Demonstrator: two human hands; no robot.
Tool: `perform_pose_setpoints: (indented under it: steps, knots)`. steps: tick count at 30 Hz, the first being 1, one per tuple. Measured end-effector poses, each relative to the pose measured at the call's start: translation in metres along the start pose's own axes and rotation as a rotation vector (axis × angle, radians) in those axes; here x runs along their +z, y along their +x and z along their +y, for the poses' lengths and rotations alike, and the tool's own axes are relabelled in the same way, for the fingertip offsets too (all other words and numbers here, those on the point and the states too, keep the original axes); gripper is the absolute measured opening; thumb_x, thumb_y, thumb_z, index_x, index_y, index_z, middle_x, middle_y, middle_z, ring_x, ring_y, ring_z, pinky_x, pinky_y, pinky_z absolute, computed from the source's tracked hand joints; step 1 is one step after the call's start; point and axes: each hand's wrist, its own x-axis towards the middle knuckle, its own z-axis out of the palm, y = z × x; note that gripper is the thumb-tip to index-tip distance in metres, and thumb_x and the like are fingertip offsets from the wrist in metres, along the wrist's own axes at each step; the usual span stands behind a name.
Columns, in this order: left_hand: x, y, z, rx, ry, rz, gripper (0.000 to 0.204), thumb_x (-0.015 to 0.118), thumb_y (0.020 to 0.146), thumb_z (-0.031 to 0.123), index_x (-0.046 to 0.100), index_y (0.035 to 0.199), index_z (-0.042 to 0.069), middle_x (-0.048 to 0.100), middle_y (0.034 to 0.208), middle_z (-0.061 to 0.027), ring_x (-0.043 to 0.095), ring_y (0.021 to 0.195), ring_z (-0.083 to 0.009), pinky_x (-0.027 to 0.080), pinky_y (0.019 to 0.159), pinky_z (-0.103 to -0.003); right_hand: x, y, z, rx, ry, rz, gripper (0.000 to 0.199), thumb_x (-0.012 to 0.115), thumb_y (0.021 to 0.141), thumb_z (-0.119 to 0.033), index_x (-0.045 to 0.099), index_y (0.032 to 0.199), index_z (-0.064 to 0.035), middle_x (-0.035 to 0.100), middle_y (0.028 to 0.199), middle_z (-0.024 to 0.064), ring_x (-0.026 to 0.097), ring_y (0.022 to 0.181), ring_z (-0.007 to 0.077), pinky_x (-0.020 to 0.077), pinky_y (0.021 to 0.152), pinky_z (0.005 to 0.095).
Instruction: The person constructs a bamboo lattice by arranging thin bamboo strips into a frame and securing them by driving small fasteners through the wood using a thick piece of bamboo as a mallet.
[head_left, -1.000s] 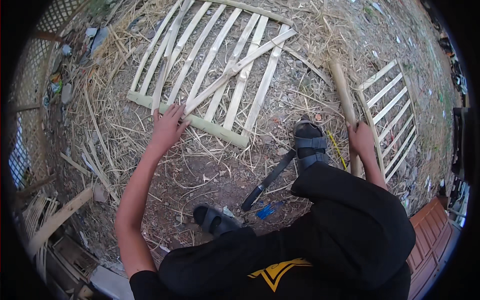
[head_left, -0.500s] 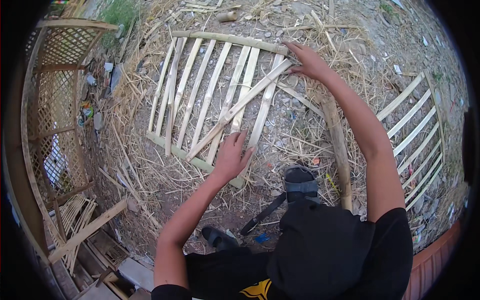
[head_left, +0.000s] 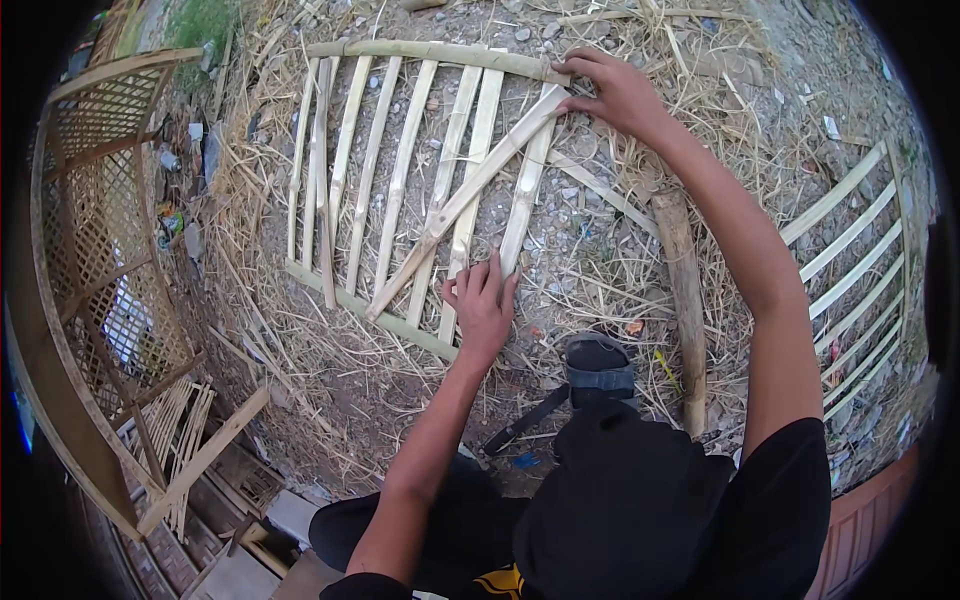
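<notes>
A bamboo panel of upright slats between two rails lies on the ground before me. My right hand (head_left: 615, 98) is closed round the right end of its far rail (head_left: 440, 55), its thumb near the upper end of a slanting slat (head_left: 465, 200). That slat crosses several others diagonally. At the panel's near right corner, my left hand (head_left: 483, 312) pinches the lower part of the rightmost slat (head_left: 525, 200) between thumb and fingers. My left hand and wrist hide that slat's lower end and the right end of the near rail (head_left: 375, 310).
A thick wooden pole (head_left: 682, 300) lies right of the panel, near my sandalled foot (head_left: 600, 370). Another slatted panel (head_left: 850, 270) lies far right. A wooden lattice frame (head_left: 100, 240) stands at left, with a plank (head_left: 205, 460) beside it. Straw covers the ground.
My left hand has moved right and slightly closer to the rightmost slat, its fingers drawing together. The right hand stays at the far rail's end. My view has shifted a little.
</notes>
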Motion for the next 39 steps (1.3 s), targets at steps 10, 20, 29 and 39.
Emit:
perform_pose_setpoints:
  steps: [10, 20, 29, 39]
  knots:
    - [0.007, -0.002, -0.005, 0.008, -0.03, 0.035, 0.047, 0.076, 0.088, 0.021, 0.065, 0.13, 0.005, 0.06, 0.102, -0.001, 0.053, 0.099, -0.0195, 0.027, 0.095, -0.042, 0.004, 0.008, 0.003, 0.063, 0.069, 0.061, 0.048, 0.086, 0.07, -0.039, 0.072, 0.109, -0.0137, 0.07, 0.11, 0.001, 0.068, 0.101, 0.0278, 0.0546, 0.085, 0.0395]
    - [0.014, -0.003, -0.009, 0.054, -0.026, 0.07, 0.048, 0.072, 0.09, 0.021, 0.062, 0.133, 0.004, 0.059, 0.105, -0.0022, 0.051, 0.101, -0.0206, 0.025, 0.095, -0.045, -0.002, 0.009, 0.002, 0.107, 0.053, 0.049, 0.048, 0.086, 0.073, -0.037, 0.072, 0.115, -0.016, 0.072, 0.113, 0.0018, 0.068, 0.093, 0.0259, 0.054, 0.081, 0.0392]
    - [0.016, -0.006, -0.01, 0.048, -0.041, 0.097, 0.048, 0.069, 0.092, 0.023, 0.062, 0.135, 0.004, 0.058, 0.106, -0.0022, 0.049, 0.102, -0.0216, 0.024, 0.095, -0.045, 0.002, 0.006, 0.008, 0.197, 0.208, 0.033, 0.055, 0.088, 0.073, -0.036, 0.073, 0.125, -0.0263, 0.07, 0.086, 0.0061, 0.052, 0.065, 0.0156, 0.0478, 0.064, 0.0329]
    - [0.016, -0.009, -0.009, 0.026, -0.034, 0.084, 0.046, 0.07, 0.091, 0.023, 0.063, 0.133, 0.004, 0.059, 0.106, -0.0014, 0.049, 0.103, -0.0216, 0.024, 0.094, -0.045, 0.006, -0.011, -0.029, 0.458, 0.161, 0.16, 0.055, 0.09, 0.07, -0.041, 0.077, 0.115, -0.0131, 0.067, 0.074, 0.0063, 0.061, 0.067, 0.0166, 0.0494, 0.064, 0.0324]
